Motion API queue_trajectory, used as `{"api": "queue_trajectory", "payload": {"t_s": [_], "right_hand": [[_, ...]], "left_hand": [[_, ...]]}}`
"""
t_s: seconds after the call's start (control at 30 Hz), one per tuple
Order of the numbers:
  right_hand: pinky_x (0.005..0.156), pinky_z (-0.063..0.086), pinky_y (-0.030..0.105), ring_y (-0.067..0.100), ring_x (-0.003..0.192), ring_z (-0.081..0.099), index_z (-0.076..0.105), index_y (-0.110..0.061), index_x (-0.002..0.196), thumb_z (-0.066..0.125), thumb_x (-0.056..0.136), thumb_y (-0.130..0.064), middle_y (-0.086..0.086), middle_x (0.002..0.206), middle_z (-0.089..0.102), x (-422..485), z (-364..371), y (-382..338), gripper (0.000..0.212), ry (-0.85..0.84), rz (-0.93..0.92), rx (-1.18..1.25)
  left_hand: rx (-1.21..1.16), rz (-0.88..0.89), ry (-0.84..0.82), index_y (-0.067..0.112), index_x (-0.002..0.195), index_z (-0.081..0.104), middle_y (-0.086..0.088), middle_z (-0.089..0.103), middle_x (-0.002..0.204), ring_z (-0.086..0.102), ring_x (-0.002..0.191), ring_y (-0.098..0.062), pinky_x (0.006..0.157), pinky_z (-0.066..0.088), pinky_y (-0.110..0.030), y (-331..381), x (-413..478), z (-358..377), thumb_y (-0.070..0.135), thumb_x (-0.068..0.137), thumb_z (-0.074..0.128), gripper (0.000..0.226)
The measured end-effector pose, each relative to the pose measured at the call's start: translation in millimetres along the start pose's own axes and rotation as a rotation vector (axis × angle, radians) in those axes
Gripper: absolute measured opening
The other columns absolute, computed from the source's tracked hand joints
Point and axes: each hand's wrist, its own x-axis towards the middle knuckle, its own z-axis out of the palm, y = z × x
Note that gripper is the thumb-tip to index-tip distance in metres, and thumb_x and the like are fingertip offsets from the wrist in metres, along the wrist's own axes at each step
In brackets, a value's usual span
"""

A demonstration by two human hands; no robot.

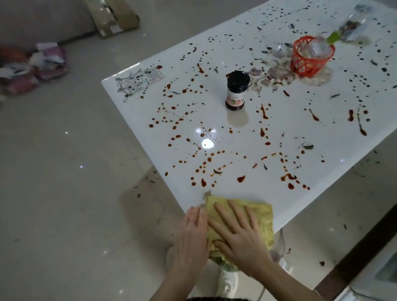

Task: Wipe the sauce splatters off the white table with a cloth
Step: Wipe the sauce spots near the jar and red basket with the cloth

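Cloth (261,215), yellow, is lying on the near corner of the white table (334,135), overlapping its edge. 2 hands are pressing it flat: left hand (192,235) is resting straight-fingered along its left side, right hand (239,234) is spreading its fingers wide on top. Red sauce splatters (241,178) are dotting the table beyond, around 1 dark jar (237,90) and 1 red basket (313,55).
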Motion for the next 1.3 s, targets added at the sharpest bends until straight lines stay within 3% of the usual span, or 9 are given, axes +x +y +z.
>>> {"api": "queue_trajectory", "payload": {"t_s": [0.13, 0.3, 0.47, 0.6, 0.7, 0.8, 0.93, 1.17, 1.3], "right_hand": [[0.111, 0.025, 0.057, 0.033, 0.144, 0.034, 0.042, -0.037, 0.148, 0.038, 0.099, -0.054, -0.003, 0.158, 0.036, 6.7, 3.6, 4.8, 0.052, 0.016, -0.030, -0.012], [0.110, 0.026, 0.054, 0.029, 0.140, 0.041, 0.045, -0.038, 0.145, 0.038, 0.098, -0.051, -0.004, 0.154, 0.042, 35.0, -1.7, 19.7, 0.050, 0.019, 0.069, 0.013], [0.111, 0.022, 0.056, 0.032, 0.144, 0.033, 0.040, -0.038, 0.150, 0.046, 0.092, -0.053, -0.002, 0.159, 0.035, 18.5, -0.8, 1.8, 0.060, 0.018, 0.178, 0.079], [0.111, 0.023, 0.061, 0.035, 0.146, 0.028, 0.036, -0.036, 0.152, 0.050, 0.085, -0.054, 0.001, 0.161, 0.030, 20.3, -1.5, -9.0, 0.071, 0.005, 0.005, 0.069], [0.111, 0.027, 0.059, 0.031, 0.146, 0.031, 0.038, -0.038, 0.150, 0.045, 0.092, -0.053, -0.003, 0.160, 0.032, 53.7, 1.7, -2.9, 0.060, -0.008, -0.073, 0.040], [0.109, 0.029, 0.056, 0.027, 0.143, 0.034, 0.045, -0.040, 0.145, 0.043, 0.096, -0.050, -0.006, 0.158, 0.037, 83.9, 3.4, 8.7, 0.050, 0.034, 0.010, 0.067], [0.106, 0.029, 0.053, 0.028, 0.138, 0.039, 0.047, -0.038, 0.141, 0.042, 0.094, -0.046, -0.002, 0.153, 0.044, 80.2, 3.0, 3.8, 0.049, 0.120, 0.193, 0.104], [0.108, 0.031, 0.054, 0.029, 0.138, 0.042, 0.051, -0.038, 0.135, 0.045, 0.093, -0.046, -0.005, 0.149, 0.046, 88.1, 10.2, -17.1, 0.043, 0.068, 0.086, 0.049], [0.108, 0.027, 0.050, 0.027, 0.137, 0.040, 0.052, -0.041, 0.136, 0.041, 0.095, -0.048, -0.004, 0.149, 0.048, 121.9, 4.5, -4.5, 0.043, 0.065, 0.161, 0.076]], "left_hand": [[0.028, 0.004, 0.023, 0.003, 0.124, 0.053, -0.018, 0.054, 0.129, 0.050, 0.121, -0.035, 0.098, 0.044, -0.041, -3.9, 6.6, 0.4, 0.020, 0.072, 0.073, 0.058], [0.038, 0.004, 0.055, 0.012, 0.128, 0.047, -0.014, 0.039, 0.144, 0.030, 0.136, -0.030, 0.110, 0.028, -0.036, -2.9, 24.9, -5.9, 0.020, 0.086, 0.056, 0.043], [0.001, 0.019, 0.097, 0.012, 0.109, 0.058, -0.016, 0.057, 0.123, 0.051, 0.120, -0.033, 0.097, 0.043, -0.039, -11.5, 25.6, -6.1, 0.020, 0.079, 0.060, 0.031], [-0.034, -0.009, 0.064, 0.008, 0.116, 0.054, -0.016, 0.056, 0.123, 0.052, 0.116, -0.033, 0.095, 0.047, -0.040, -22.6, 21.8, -10.3, 0.007, 0.071, 0.068, 0.048], [-0.030, -0.047, 0.086, 0.002, 0.122, 0.051, -0.018, 0.056, 0.123, 0.054, 0.113, -0.033, 0.093, 0.049, -0.042, -30.9, 28.5, -17.1, 0.005, 0.069, 0.072, 0.058], [-0.049, -0.040, 0.130, 0.004, 0.119, 0.053, -0.015, 0.057, 0.119, 0.056, 0.108, -0.031, 0.087, 0.052, -0.041, -34.9, 41.4, -27.0, 0.002, 0.070, 0.072, 0.053], [-0.079, -0.022, 0.112, 0.007, 0.120, 0.054, -0.013, 0.058, 0.121, 0.055, 0.111, -0.029, 0.089, 0.051, -0.038, -37.6, 45.7, -31.7, 0.000, 0.069, 0.072, 0.054], [-0.085, -0.005, 0.063, 0.006, 0.129, 0.049, -0.011, 0.057, 0.124, 0.057, 0.110, -0.026, 0.091, 0.051, -0.038, -51.0, 47.9, -24.0, 0.001, 0.074, 0.069, 0.059], [-0.067, -0.011, 0.080, 0.008, 0.137, 0.042, -0.010, 0.051, 0.132, 0.054, 0.112, -0.025, 0.092, 0.050, -0.035, -49.3, 60.2, -37.8, 0.002, 0.078, 0.066, 0.064]]}}
